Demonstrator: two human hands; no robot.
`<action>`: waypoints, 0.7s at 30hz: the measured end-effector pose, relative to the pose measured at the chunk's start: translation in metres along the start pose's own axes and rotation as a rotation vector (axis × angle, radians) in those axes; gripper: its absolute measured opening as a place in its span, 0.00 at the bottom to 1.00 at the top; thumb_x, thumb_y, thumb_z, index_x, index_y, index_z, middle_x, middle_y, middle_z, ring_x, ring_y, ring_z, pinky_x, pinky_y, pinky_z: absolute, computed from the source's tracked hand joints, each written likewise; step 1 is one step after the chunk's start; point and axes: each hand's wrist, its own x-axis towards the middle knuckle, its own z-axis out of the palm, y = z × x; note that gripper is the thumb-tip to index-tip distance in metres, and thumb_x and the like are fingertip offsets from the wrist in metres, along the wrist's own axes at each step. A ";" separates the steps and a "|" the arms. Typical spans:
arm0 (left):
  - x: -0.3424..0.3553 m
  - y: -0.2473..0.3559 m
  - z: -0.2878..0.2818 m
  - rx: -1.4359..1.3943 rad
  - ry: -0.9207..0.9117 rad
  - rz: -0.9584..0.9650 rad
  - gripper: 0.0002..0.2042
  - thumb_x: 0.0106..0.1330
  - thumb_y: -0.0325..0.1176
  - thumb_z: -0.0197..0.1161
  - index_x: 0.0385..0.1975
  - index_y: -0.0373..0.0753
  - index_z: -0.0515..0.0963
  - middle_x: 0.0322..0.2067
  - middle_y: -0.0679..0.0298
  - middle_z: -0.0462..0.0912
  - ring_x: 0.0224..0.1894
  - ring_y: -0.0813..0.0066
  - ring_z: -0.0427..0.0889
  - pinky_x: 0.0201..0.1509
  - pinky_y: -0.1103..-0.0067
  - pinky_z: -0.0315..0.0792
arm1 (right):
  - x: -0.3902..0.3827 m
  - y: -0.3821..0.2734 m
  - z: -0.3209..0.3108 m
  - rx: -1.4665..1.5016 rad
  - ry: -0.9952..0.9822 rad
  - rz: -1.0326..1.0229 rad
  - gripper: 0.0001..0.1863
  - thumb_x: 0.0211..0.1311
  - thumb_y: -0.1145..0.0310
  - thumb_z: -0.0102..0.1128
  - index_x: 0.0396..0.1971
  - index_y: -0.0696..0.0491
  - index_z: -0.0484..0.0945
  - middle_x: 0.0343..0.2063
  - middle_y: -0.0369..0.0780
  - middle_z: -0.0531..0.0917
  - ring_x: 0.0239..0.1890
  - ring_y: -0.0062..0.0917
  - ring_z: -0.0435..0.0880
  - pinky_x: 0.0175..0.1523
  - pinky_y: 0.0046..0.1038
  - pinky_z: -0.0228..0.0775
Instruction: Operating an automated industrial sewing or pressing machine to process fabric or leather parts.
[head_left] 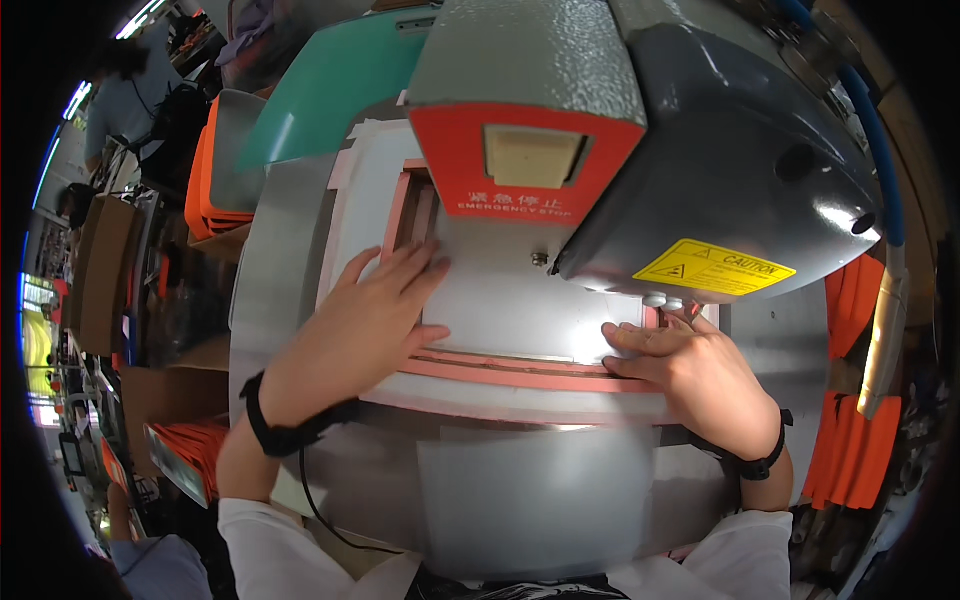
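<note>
Left hand (365, 325) is lying splayed, gripping nothing, fingertips reaching the left edge of the pale sheet (510, 305), thumb resting near the front strip. Right hand (700, 375) is bending over the front-right corner; can't tell whether it's pinching or just pressing. Sheet is sitting inside the pink-edged frame (520, 370), which is probably acting as locator; hands are likely bracketing both ends to keep it square. Wrists are sitting forward, presumably clearing the red-faced box (530, 85) and dark grey machine head (720, 170).
</note>
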 end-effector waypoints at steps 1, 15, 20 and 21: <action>0.015 -0.008 -0.001 0.013 -0.068 -0.014 0.26 0.65 0.46 0.55 0.55 0.31 0.68 0.58 0.45 0.63 0.65 0.51 0.58 0.66 0.56 0.52 | 0.000 0.000 0.000 -0.002 -0.008 -0.011 0.28 0.32 0.76 0.68 0.43 0.53 0.81 0.55 0.35 0.76 0.52 0.26 0.75 0.60 0.34 0.63; 0.084 0.057 0.038 -0.070 -0.083 0.157 0.28 0.70 0.49 0.47 0.60 0.33 0.61 0.49 0.34 0.70 0.58 0.38 0.64 0.64 0.56 0.54 | -0.043 0.122 -0.009 0.325 0.423 0.066 0.19 0.54 0.83 0.47 0.45 0.59 0.78 0.40 0.51 0.81 0.45 0.44 0.79 0.51 0.35 0.69; 0.091 0.063 0.020 -0.195 -0.242 0.064 0.25 0.70 0.47 0.48 0.54 0.30 0.67 0.44 0.37 0.74 0.51 0.42 0.72 0.57 0.61 0.64 | -0.016 0.125 0.002 0.408 0.486 0.019 0.20 0.52 0.83 0.45 0.45 0.59 0.78 0.42 0.52 0.80 0.48 0.45 0.77 0.55 0.36 0.67; 0.091 0.061 0.018 -0.202 -0.263 0.011 0.26 0.69 0.48 0.48 0.50 0.28 0.69 0.43 0.38 0.75 0.49 0.44 0.74 0.55 0.62 0.66 | -0.012 0.124 -0.001 0.427 0.489 0.007 0.20 0.52 0.83 0.44 0.46 0.59 0.78 0.42 0.52 0.80 0.48 0.46 0.76 0.56 0.36 0.66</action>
